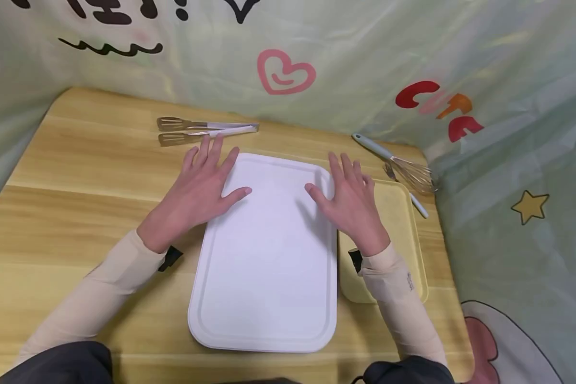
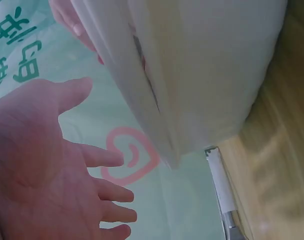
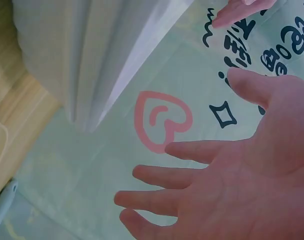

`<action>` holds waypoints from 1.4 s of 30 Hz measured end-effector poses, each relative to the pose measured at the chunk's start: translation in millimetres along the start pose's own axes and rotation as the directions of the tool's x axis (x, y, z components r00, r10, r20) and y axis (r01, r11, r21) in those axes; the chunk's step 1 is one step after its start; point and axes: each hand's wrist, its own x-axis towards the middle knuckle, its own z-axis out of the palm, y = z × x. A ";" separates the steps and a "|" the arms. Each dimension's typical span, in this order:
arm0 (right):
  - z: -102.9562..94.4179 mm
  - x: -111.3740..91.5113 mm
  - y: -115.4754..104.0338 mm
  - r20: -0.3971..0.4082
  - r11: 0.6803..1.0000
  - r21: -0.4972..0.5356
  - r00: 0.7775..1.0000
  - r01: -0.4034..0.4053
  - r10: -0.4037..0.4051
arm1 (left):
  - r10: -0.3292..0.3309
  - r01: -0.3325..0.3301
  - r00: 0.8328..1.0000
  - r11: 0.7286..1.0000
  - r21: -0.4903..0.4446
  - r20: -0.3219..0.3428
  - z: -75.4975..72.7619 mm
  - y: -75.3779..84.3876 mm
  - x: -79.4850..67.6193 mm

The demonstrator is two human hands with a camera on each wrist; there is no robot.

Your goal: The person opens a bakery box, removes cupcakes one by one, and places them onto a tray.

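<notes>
A white rounded box with a flat top [image 1: 273,256] stands on the table, its long side running away from me. In the wrist views its tall side [image 2: 212,75] shows below a jutting rim [image 3: 117,65]. My left hand [image 1: 194,186] is at the box's far left edge, fingers spread and thumb over the top. Across from it, my right hand [image 1: 350,205] is at the far right edge with fingers extended. Both wrist views show bare palms facing the box, the left hand [image 2: 57,165] and right hand [image 3: 232,175] holding nothing.
Metal tongs [image 1: 230,128] with slotted heads lie at the back. A pale yellow tray [image 1: 403,256] sits right of the box, partly under my right forearm. Behind it are a whisk [image 1: 408,170] and a fork [image 1: 418,205]. A printed curtain [image 1: 355,64] hangs along the table's back and right edges.
</notes>
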 end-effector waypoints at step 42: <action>23.2 -61.4 33.3 0.266 0.990 0.110 0.962 -0.091 0.059 | -0.083 0.087 0.995 0.994 -0.073 0.056 24.6 -6.4 -72.5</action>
